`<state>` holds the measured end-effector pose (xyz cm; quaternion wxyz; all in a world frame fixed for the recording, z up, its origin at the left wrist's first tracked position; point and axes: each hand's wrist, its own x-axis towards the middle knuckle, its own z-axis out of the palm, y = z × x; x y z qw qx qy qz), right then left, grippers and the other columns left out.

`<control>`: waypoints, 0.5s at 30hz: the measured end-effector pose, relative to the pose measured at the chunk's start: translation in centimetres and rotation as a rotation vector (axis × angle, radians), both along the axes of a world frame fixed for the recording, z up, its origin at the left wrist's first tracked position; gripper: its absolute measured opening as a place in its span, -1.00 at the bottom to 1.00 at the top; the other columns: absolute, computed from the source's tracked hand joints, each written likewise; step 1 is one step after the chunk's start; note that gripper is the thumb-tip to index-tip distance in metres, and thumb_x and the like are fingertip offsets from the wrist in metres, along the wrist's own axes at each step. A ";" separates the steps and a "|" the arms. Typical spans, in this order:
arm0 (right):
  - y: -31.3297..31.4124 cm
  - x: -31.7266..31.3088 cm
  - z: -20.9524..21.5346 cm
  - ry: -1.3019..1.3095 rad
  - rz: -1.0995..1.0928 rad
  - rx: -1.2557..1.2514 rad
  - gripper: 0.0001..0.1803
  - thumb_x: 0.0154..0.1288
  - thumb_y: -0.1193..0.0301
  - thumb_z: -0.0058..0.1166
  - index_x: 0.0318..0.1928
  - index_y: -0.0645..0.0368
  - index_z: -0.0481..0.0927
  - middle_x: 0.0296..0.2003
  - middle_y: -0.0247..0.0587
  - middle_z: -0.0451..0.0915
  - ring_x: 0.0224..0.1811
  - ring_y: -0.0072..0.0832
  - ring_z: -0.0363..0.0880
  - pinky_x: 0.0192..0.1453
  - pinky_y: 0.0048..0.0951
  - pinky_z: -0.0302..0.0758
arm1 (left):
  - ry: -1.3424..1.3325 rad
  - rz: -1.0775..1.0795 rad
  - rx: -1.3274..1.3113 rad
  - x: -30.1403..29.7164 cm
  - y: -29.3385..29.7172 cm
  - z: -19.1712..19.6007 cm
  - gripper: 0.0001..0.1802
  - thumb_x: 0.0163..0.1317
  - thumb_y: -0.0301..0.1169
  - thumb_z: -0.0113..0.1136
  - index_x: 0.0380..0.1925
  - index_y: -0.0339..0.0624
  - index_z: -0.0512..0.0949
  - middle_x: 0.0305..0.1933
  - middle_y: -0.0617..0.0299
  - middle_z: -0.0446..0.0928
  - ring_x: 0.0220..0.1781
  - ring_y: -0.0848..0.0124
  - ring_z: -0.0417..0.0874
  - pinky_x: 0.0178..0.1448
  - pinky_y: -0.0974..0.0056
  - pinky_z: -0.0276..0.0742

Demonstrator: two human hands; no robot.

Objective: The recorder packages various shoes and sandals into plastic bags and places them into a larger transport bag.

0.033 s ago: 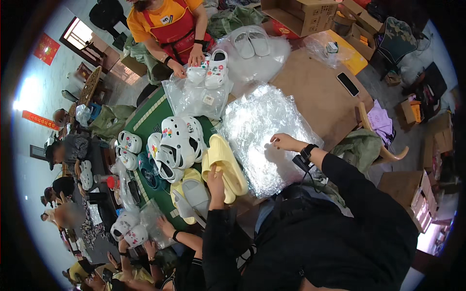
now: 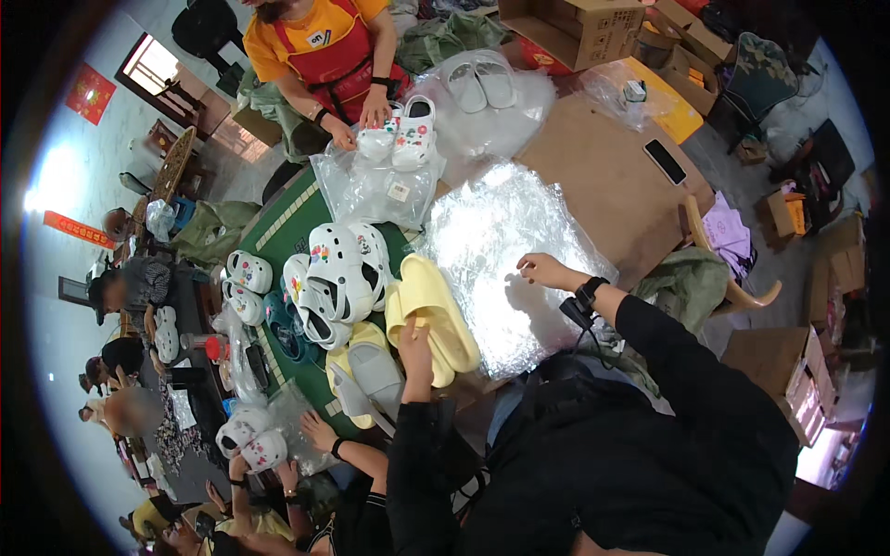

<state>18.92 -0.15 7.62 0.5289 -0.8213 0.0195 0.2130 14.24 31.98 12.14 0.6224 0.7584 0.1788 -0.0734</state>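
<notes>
My left hand [image 2: 416, 357] grips a pair of pale yellow slides [image 2: 434, 320], its fingers at the opening of the left one. The slides lie at the left edge of a stack of clear, shiny plastic bags [image 2: 514, 259]. Over that stack hovers my right hand [image 2: 553, 272], fingers loosely bent and nothing in them. Grey slides [image 2: 373, 369] lie just left of my left hand, partly over other yellow ones. Behind them sits a pile of white clogs [image 2: 341, 273] with colourful charms.
Across the table a person in a red apron [image 2: 326, 57] handles white clogs [image 2: 413, 139] on a plastic bag. At lower left, other people's hands hold clogs [image 2: 250, 437]. A phone [image 2: 665, 161] lies on the brown board [image 2: 593, 157]. A chair arm [image 2: 751, 296] stands at right.
The yellow slides have shifted slightly to the right with my left hand. At lower left, the clogs in another person's hands have moved a little. My right hand stays almost still.
</notes>
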 end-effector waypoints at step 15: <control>-2.0 -0.2 9.9 -0.461 -0.079 -0.026 -0.79 0.20 0.37 0.01 -0.21 0.24 0.50 -0.36 -0.15 0.56 -0.32 -0.42 0.52 -0.20 -0.48 0.43 | -0.105 -0.347 0.068 3.1 -16.8 -0.4 -0.59 -0.02 -0.39 0.19 -0.12 -0.31 0.47 -0.08 -0.05 0.46 0.01 0.11 0.44 0.11 0.19 0.33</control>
